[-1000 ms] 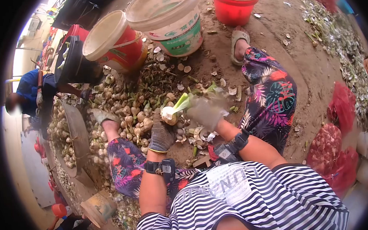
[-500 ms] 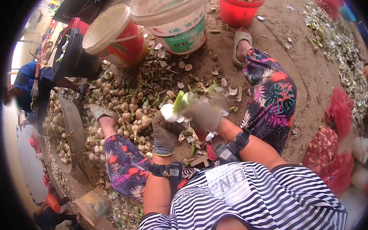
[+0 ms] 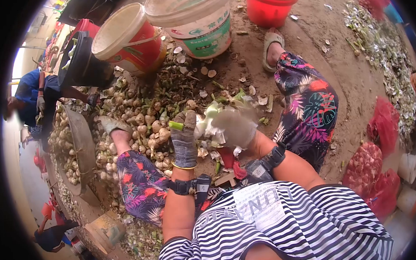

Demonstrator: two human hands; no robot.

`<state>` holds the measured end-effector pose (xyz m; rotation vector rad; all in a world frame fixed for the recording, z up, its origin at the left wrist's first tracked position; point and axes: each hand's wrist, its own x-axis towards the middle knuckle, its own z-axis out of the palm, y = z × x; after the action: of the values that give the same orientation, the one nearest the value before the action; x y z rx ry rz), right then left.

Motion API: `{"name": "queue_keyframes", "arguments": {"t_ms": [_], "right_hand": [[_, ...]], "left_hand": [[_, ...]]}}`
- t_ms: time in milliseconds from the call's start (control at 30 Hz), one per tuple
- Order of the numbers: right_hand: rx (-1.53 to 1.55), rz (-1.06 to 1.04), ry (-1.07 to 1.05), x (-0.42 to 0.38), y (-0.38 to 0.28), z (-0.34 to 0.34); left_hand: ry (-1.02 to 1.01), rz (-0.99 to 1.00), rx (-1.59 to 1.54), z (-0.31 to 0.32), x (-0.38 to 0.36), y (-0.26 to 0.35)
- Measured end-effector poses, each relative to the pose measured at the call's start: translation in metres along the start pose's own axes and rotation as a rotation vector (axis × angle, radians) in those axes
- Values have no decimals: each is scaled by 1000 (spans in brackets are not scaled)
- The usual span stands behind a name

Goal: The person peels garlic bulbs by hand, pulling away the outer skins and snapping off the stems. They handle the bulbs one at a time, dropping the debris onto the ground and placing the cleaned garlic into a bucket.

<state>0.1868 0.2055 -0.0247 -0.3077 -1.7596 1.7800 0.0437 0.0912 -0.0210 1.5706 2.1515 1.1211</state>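
Note:
My left hand [image 3: 185,135], in a grey knitted glove, is closed around a garlic stalk whose cut green end [image 3: 176,125] pokes out to the left. To its right, my right hand [image 3: 238,128], also gloved, is smeared by motion, so its fingers cannot be made out. White and pale green peelings [image 3: 211,120] show between the two hands, blurred. Beyond my left hand lies a large pile of garlic bulbs [image 3: 143,128] with roots and cut stalks among them.
Ahead stand a white-green bucket [image 3: 204,35], a red-yellow bucket [image 3: 139,51] and a red bucket [image 3: 270,9]. A tilted basin [image 3: 82,145] lies at left, near a person in blue [image 3: 28,96]. Red net bags [image 3: 365,165] are at right.
The white bulb and green stalk between my hands are no longer seen there as before. A green stalk end now shows at my left hand, which is turned more upright. My right hand stays blurred.

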Motion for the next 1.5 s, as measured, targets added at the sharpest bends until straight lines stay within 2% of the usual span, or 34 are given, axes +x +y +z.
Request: {"name": "queue_keyframes", "arguments": {"t_ms": [33, 67, 100, 133, 167, 233, 267, 333, 367, 400, 467, 500, 567, 600, 633, 667, 700, 767, 867, 900, 933, 1000, 1067, 1133, 1167, 1200, 1267, 1300, 1333, 1367, 1400, 1433, 1467, 1500], "right_hand": [[287, 505, 137, 4, -3, -5], [-195, 161, 85, -1, 13, -12], [-415, 366, -15, 4, 30, -19], [-635, 572, -116, 8, 43, -26], [-636, 576, -108, 7, 45, -29], [-1115, 629, -542, 4, 51, -33], [-1117, 627, -542, 1, 50, -28], [-1011, 691, -369, -2, 49, -12], [-1012, 679, -378, 4, 39, -9], [-850, 576, -352, 11, 19, -8], [-519, 390, -286, 17, -14, -8], [-518, 397, -283, 20, -17, -5], [-423, 535, -195, 27, -21, 0], [-425, 537, -189, 22, -6, -3], [-679, 493, -299, 14, 21, -4], [-930, 440, -407, 12, 27, -2], [-896, 611, -459, 8, 32, 3], [-952, 636, -543, 2, 29, 7], [-1002, 686, -644, -1, 23, 5], [-1039, 629, -610, -2, 30, -3], [-1079, 570, -576, -2, 37, -12], [-1140, 575, -503, 7, 25, -33], [-1195, 574, -430, 12, 25, -42], [-1055, 763, -289, 10, 48, -44], [-1108, 593, -356, 12, 47, -39], [-1108, 595, -357, 8, 45, -36], [-966, 619, -182, 3, 25, -20], [-825, 745, -334, 7, 31, -15], [-824, 751, -331, 7, 32, -11], [-855, 701, -441, 6, 32, -7], [-882, 650, -554, 4, 33, -6], [-875, 652, -540, 1, 37, -7], [-866, 662, -543, -2, 47, -6], [-872, 652, -550, -3, 60, -5]], "left_hand": [[-30, -188, -212, 2, -1, -3], [-61, -373, -423, 4, 1, -1], [-108, -590, -819, -2, 12, 25], [-113, -586, -821, 0, 14, 30], [-58, -604, -993, 1, 14, 33], [21, -640, -1340, 1, 15, 24], [23, -638, -1341, -2, 16, 17], [-6, -650, -1314, -12, 16, 6], [50, -640, -1131, -16, 15, 13], [62, -642, -1129, -19, 14, 15], [28, -597, -884, -19, 10, 19], [-2, -516, -827, -15, 10, 17], [10, -504, -848, -9, 11, 20], [36, -493, -865, -8, 12, 23], [97, -562, -1063, -9, 12, 24], [96, -564, -1060, -12, 13, 23], [110, -594, -1224, -15, 15, 20], [103, -672, -1574, -21, 18, 9], [179, -715, -1713, -19, 10, -4], [284, -749, -1571, -13, 8, -10], [280, -749, -1572, -10, 6, -16], [548, -1048, -1389, -14, 4, -28], [573, -1126, -1356, -21, 2, -38], [574, -1165, -1287, -27, -2, -48], [531, -1199, -1267, -31, -3, -50], [531, -1201, -1266, -31, -4, -56], [528, -1194, -1226, -24, -7, -70], [523, -1200, -1226, -24, 1, -60], [387, -1174, -1276, -24, 12, -51], [250, -1144, -1323, -29, 30, -34], [307, -1103, -1410, -42, 59, -9], [195, -790, -1497, -57, 85, -5], [132, -523, -1433, -77, 114, 19], [107, -360, -1424, -88, 136, 45]]}}
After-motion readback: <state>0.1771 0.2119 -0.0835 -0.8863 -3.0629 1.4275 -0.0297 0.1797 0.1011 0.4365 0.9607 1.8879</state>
